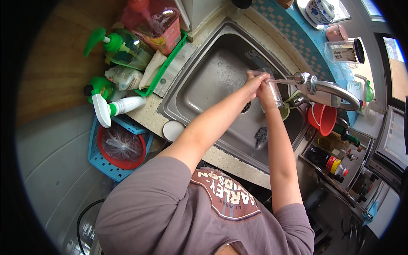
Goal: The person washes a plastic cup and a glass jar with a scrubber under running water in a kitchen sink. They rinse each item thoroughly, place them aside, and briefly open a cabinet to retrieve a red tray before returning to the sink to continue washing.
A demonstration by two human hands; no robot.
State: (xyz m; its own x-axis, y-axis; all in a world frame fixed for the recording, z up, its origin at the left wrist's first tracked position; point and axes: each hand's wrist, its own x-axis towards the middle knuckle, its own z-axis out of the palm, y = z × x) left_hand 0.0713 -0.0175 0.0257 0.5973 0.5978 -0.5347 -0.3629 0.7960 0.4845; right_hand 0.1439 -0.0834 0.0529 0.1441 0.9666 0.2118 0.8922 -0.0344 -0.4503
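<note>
Over the steel sink [210, 76], both hands are close together at a clear, see-through container [275, 91], probably a jar. My right hand [264, 95] is wrapped against its side. My left hand [254, 83] overlaps the right one near the container's upper part; its exact hold is hidden. A thin stream of water [282, 82] runs from the faucet [304, 81] onto the hands and container. Below them, a dark mesh scrubber [261, 137] lies on the sink floor. The drain [245, 107] is partly hidden by my left forearm. A pale green strainer or sponge holder [284, 111] hangs beside the container.
Pump bottles [127, 47] stand in a green tray [169, 60] left of the sink, near a white spray bottle [127, 106]. A white bowl [173, 130] sits by the near rim. Right of the sink are a red bucket [322, 118] and a rack of bottles [328, 162].
</note>
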